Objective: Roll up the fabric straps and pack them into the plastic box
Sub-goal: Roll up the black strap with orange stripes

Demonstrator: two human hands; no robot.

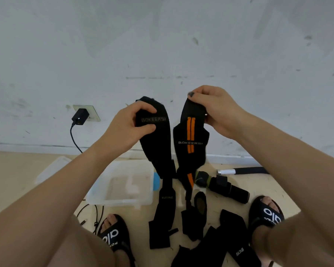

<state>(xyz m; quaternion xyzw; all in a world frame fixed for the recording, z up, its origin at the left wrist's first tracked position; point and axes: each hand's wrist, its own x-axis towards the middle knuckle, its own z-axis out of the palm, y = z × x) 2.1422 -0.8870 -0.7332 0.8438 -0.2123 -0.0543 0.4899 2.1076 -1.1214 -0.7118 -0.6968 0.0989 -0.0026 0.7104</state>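
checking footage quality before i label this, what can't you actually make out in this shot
Head view only:
- Lower ends of the two held straps: they merge with the black straps on the floor.
- Fingertips of the left hand and right hand: curled behind the fabric.
- Plastic box contents: translucent and blurred; it looks empty.
- Bottom strap pile: cut off by the frame edge and legs.
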